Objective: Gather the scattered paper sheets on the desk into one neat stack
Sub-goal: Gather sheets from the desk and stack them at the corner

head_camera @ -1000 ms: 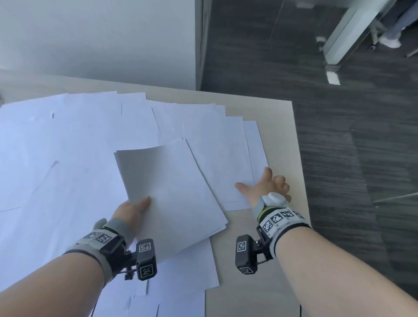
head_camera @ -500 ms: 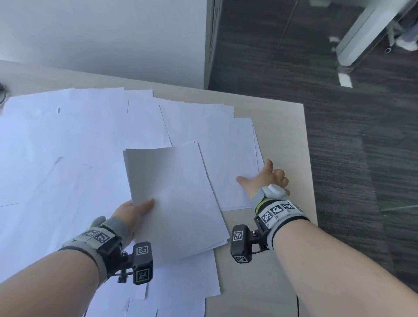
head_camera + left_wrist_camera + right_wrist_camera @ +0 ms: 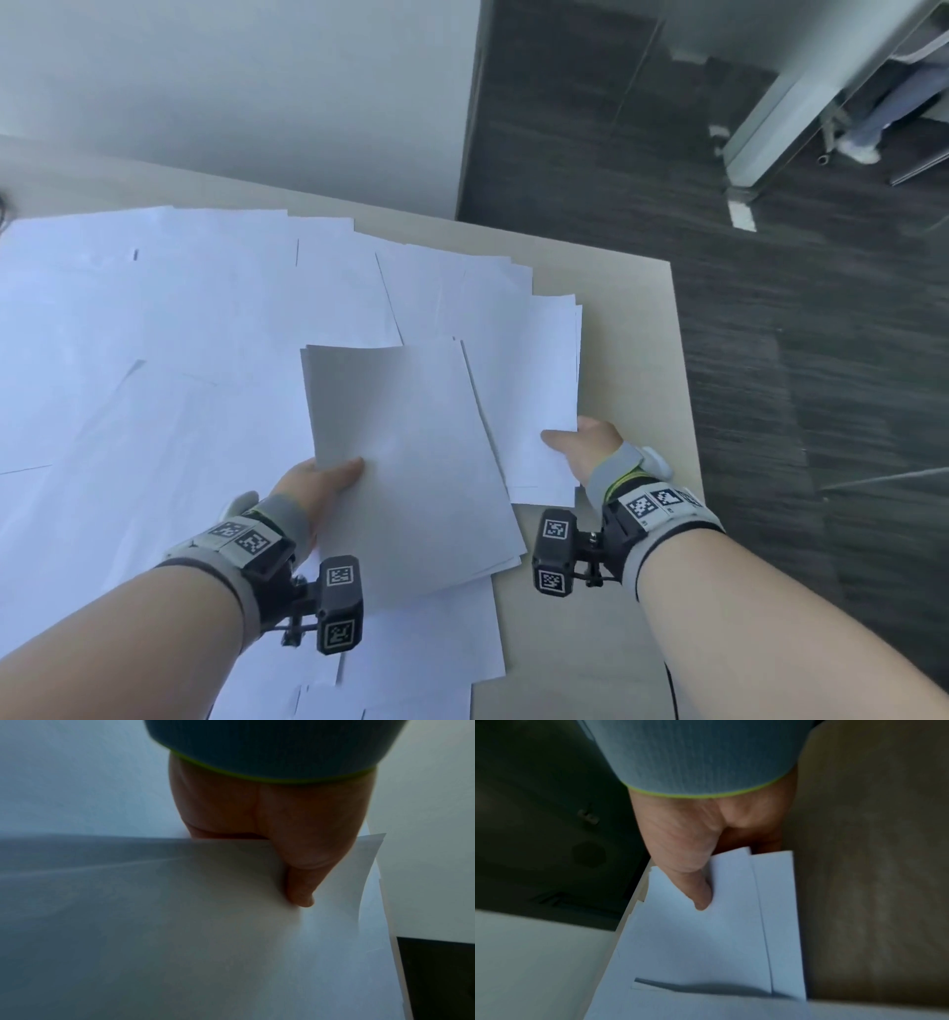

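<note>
White sheets (image 3: pixel 169 329) mostly scattered on desk (image 3: pixel 637 329); left hand (image 3: pixel 313 478) pinches small stack (image 3: pixel 405 462), right hand (image 3: pixel 585 452) pinches a few more (image 3: pixel 534 390).

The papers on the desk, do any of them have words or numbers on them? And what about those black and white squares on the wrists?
No words or numbers can be read anywhere.
The held sheets in the left hand: blank.
The sheets pinched by the right hand: blank.
The scattered sheets on the desk: blank but for a few short dark marks, no letters.
The wrist squares: black-and-white code patterns, not text.
</note>
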The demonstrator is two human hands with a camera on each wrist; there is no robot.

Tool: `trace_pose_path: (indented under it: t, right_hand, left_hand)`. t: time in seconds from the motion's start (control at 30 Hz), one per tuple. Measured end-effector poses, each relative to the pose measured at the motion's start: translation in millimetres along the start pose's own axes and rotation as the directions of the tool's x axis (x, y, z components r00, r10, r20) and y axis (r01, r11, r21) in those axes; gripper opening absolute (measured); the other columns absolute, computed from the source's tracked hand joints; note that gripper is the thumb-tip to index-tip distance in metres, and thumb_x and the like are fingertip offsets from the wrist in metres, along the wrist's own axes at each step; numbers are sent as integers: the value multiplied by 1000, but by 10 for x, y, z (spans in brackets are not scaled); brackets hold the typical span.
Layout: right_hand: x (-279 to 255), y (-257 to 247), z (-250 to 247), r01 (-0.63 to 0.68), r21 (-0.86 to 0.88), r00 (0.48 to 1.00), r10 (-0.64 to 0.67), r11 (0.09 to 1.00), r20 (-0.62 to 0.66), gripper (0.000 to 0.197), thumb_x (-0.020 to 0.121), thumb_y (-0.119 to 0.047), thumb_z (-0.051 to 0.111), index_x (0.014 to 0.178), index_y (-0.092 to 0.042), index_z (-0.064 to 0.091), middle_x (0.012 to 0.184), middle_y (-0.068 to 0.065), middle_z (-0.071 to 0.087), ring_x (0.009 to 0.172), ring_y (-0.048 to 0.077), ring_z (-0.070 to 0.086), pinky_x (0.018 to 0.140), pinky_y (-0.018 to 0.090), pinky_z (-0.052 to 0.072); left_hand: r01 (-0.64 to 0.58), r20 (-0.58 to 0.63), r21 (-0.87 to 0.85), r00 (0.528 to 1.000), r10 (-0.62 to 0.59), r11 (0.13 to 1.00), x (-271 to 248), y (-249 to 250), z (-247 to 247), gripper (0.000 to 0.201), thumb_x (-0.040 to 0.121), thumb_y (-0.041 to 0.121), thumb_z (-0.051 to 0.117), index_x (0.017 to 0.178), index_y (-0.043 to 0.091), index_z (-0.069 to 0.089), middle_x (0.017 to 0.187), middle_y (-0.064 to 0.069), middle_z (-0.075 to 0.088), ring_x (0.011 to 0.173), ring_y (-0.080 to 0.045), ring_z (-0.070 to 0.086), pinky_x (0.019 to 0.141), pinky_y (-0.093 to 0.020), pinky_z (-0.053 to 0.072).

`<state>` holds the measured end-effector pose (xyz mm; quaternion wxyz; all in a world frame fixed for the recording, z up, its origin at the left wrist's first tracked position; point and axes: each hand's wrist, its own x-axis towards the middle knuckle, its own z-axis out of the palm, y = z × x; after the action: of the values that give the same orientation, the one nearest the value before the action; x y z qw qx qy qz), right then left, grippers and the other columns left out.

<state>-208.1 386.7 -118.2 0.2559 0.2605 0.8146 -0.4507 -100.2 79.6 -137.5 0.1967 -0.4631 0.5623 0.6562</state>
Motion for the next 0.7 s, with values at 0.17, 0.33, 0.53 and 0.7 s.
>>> trace_pose_path:
  t: [0.17,0.33,0.53,0.7]
  right_hand:
    - [-246,290,-181,-65,26,977,69,998,-204,12,92,-18,59,101,-14,67,84,6,66,74,26,59,70,30,46]
    - [-598,608,-670,-49,191,870,135,980,-474,15,94,-17,55,102,-11,66,86,5,65,69,25,58,64,27,44]
    - [-1032,770,-804,65,282,867,86,957,-491,23,96,-21,60,116,-11,65,99,3,70,90,27,65,87,35,48]
    - [-1305,763,-267,33,275,983,18,961,-183,17,96,-12,62,111,-12,69,97,3,76,89,25,72,82,37,57]
  left_hand:
    - [-38,28,68,999,36,997,125,-80,-34,25,90,26,75,107,9,71,98,-20,78,95,-42,74,101,-58,52]
    - [-46,57,96,998,41,994,239,-149,-117,26,83,30,77,100,11,72,88,-15,80,90,-43,75,97,-60,54]
    - [-50,85,167,996,36,985,105,-94,-289,20,88,22,74,102,9,69,95,-21,76,92,-44,73,95,-61,55]
    - [-62,111,200,993,40,978,-89,-89,-431,24,93,21,70,109,4,65,91,-17,74,89,-38,72,100,-57,53]
